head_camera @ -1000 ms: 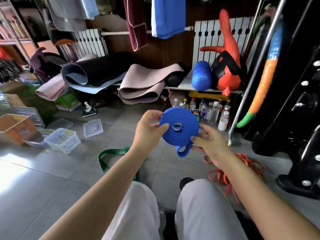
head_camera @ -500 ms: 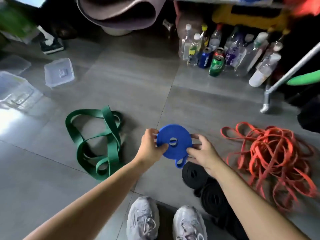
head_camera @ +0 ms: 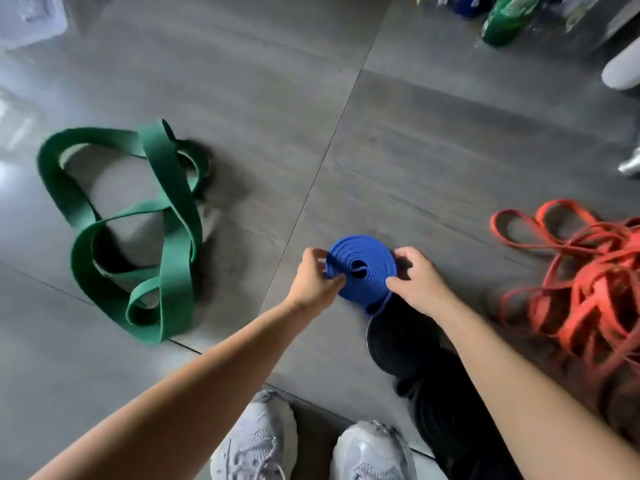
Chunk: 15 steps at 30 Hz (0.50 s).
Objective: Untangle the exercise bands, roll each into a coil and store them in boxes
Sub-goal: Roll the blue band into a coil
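A blue exercise band [head_camera: 362, 268] rolled into a flat coil is low over the grey floor, its loose tail hanging at the lower right. My left hand [head_camera: 313, 278] pinches its left rim and my right hand [head_camera: 417, 280] grips its right rim. A wide green band [head_camera: 162, 216] lies tangled in loops on the floor to the left. A heap of thin orange bands [head_camera: 585, 289] lies tangled at the right. Black coiled bands [head_camera: 405, 344] lie on the floor just below the blue coil, partly hidden by my right forearm.
My two pale sneakers [head_camera: 256, 441] stand at the bottom edge. Bottles and a green can [head_camera: 505, 22] crowd the top right. A clear plastic box [head_camera: 27, 19] shows at the top left corner. A metal rack foot [head_camera: 630, 164] is at the right edge.
The view has tipped down from the shelves to the floor. Both hands have lowered the blue coil from chest height to just above the floor, beside the black coils.
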{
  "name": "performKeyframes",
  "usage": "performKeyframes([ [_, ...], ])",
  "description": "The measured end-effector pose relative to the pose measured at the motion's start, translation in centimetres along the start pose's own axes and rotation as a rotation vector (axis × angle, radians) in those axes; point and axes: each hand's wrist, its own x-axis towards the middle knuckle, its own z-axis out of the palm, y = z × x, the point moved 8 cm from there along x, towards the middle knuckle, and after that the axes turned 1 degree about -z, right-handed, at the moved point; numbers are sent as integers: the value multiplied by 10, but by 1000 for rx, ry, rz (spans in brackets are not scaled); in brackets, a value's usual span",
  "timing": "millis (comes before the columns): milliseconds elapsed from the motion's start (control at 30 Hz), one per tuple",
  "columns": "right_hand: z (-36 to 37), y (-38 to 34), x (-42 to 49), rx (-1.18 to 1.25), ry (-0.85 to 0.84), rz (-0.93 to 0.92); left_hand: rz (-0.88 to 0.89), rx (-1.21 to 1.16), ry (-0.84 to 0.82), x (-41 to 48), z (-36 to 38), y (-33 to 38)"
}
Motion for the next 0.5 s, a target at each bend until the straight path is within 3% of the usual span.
performKeyframes([
  [133,-11,10,-4,-250,3,10,20,67,-52,0,7,1],
  [333,-9,12,-7,-224,32,45,-3,200,-118,-3,4,-1],
  [500,-10,-23,-17,-436,214,-112,6,170,-168,-2,-8,-2],
])
